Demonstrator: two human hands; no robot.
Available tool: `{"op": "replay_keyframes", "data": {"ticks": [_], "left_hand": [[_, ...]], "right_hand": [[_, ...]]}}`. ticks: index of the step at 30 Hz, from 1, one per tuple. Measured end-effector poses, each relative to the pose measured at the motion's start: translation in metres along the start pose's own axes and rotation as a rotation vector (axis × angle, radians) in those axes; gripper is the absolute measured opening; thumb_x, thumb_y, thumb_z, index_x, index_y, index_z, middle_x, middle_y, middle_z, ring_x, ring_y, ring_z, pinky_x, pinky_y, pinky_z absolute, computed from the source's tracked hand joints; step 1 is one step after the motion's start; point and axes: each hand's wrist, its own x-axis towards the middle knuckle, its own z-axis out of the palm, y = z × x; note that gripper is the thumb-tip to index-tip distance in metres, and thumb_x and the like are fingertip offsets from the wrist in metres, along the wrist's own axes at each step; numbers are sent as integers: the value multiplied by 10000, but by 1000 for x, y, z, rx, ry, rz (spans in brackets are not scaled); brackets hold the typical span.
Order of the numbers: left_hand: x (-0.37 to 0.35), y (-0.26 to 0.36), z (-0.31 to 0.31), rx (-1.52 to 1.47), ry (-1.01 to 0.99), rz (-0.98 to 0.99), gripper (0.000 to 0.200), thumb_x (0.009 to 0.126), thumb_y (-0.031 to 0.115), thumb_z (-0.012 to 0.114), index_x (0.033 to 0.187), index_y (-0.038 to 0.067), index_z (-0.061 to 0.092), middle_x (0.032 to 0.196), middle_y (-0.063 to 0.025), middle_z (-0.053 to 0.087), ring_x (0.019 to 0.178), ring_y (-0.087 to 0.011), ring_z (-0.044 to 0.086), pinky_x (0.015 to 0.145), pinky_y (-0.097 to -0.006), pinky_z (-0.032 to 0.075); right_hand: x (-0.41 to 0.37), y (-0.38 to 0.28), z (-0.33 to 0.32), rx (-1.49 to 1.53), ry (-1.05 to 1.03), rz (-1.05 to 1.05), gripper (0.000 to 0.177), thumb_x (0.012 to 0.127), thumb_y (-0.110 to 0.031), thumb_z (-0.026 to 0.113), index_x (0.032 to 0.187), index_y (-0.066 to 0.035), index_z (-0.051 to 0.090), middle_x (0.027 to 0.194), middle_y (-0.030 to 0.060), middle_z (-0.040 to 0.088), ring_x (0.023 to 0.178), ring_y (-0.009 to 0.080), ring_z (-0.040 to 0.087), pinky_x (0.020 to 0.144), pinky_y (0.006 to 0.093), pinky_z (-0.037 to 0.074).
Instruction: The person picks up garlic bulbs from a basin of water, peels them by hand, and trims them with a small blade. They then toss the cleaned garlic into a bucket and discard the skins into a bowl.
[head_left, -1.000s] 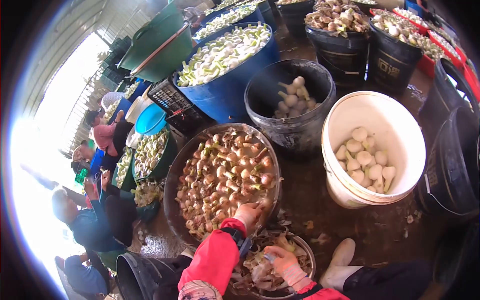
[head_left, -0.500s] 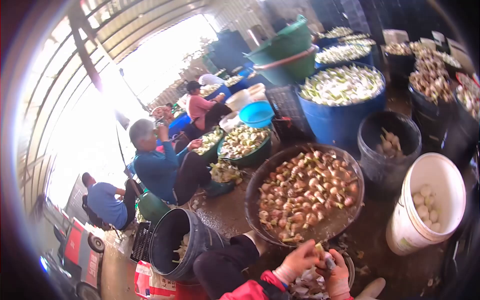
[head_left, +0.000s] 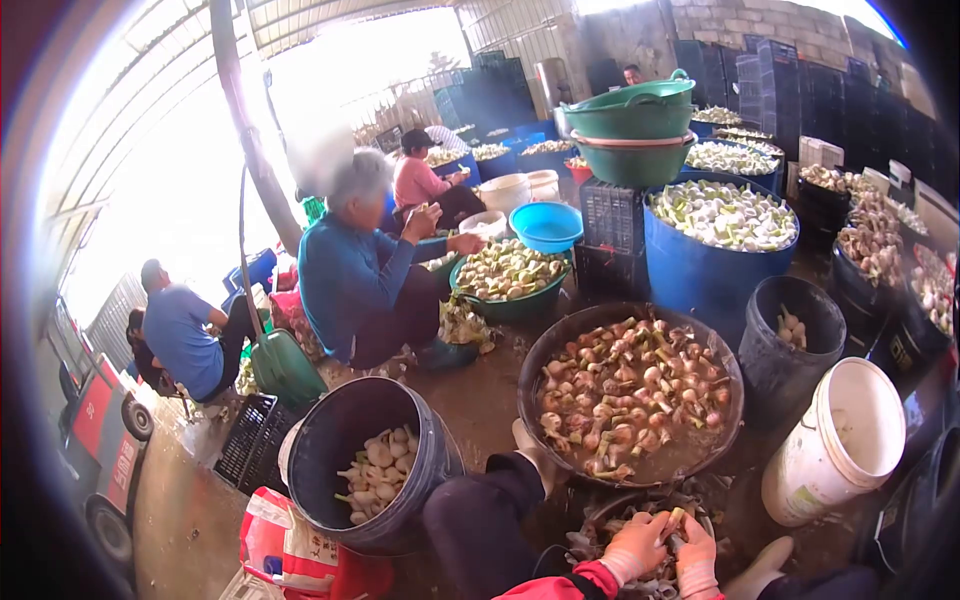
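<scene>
At the bottom of the view my gloved left hand [head_left: 637, 546] is closed around a garlic bulb, whose pale stem end [head_left: 675, 518] sticks up between the fingers. Close against it, my gloved right hand [head_left: 696, 557] is curled shut; a small greyish piece shows by its fingers, too hidden to name. Both hands are over a container heaped with garlic skins [head_left: 598, 535]. Just beyond them stands a wide dark tub [head_left: 530, 410] of unpeeled garlic bulbs [head_left: 625, 400] in murky water.
A black bucket [head_left: 425, 490] with peeled garlic [head_left: 380, 465] stands left of my knee. To the right are a white bucket [head_left: 800, 480] and a dark bucket [head_left: 770, 345]. A blue barrel [head_left: 690, 260] of garlic stands behind. People in blue [head_left: 345, 280] and pink [head_left: 415, 183] sit left.
My view has tilted and shifted, bringing the black bucket's garlic into sight and hiding the white bucket's bulbs. My hands stay together over the skins, fingers slightly repositioned.
</scene>
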Motion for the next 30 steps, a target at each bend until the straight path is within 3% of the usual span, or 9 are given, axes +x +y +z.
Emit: {"op": "replay_keyframes", "data": {"ticks": [10,12,14,16,19,22,25,28,30], "left_hand": [[14,5,0,126,-150,-173,516,730,153,642,1226,84,517,1224,-215,515,1115,-410,491,898,-456,450],[19,-14,8,-78,82,26,479,730,170,655,1185,86,529,1131,-206,553,1056,-396,520,866,-462,457],[24,-41,14,-494,32,-112,707,679,185,744,1280,31,403,1098,-173,555,986,-310,576,840,-427,478],[25,-53,18,-1272,-149,-578,406,748,153,649,1109,17,525,901,-35,603,816,-110,588,626,-230,488],[34,-29,-12,-1761,-201,-467,374,761,212,564,1086,27,568,865,-19,601,705,-82,542,510,-192,398],[25,-42,1,-1686,-92,-454,493,806,265,584,1224,16,504,906,-58,599,732,-124,566,510,-199,402],[15,-43,10,-1293,-1,-538,728,766,211,767,1334,-6,367,1006,-75,575,778,-142,590,596,-245,487],[15,-55,18,-374,201,38,919,698,259,829,1391,-20,294,1051,-96,571,849,-145,596,613,-249,511],[11,-58,23,-482,174,49,933,704,248,820,1409,-10,267,1013,-95,577,804,-144,597,586,-254,506]], "right_hand": [[16,93,34,-214,-1,121,285,921,-178,527,1170,-59,600,966,186,648,850,307,604,775,358,478],[22,84,33,159,-72,425,303,914,-180,534,1175,-41,599,1016,185,644,891,300,604,793,354,475],[41,24,11,112,-160,406,362,881,-194,567,1206,-35,583,1173,165,600,1088,293,557,907,351,445],[37,90,18,266,-161,186,295,862,-118,603,1142,-29,579,1044,52,604,885,139,600,726,286,504],[45,43,18,492,-100,431,158,873,-72,570,1004,-9,631,885,6,627,795,113,587,735,259,475],[49,19,21,918,-51,535,244,898,-155,602,1096,-13,590,971,3,605,887,103,565,801,241,449],[46,25,23,768,-177,521,372,900,-229,622,1180,7,559,1048,22,600,961,97,545,852,228,425],[39,38,30,981,-4,619,224,866,-67,626,1081,-2,620,1020,29,627,898,106,584,799,238,470],[40,27,21,868,-21,572,209,866,-57,620,1067,0,631,1018,33,632,895,111,589,797,242,478]]}}
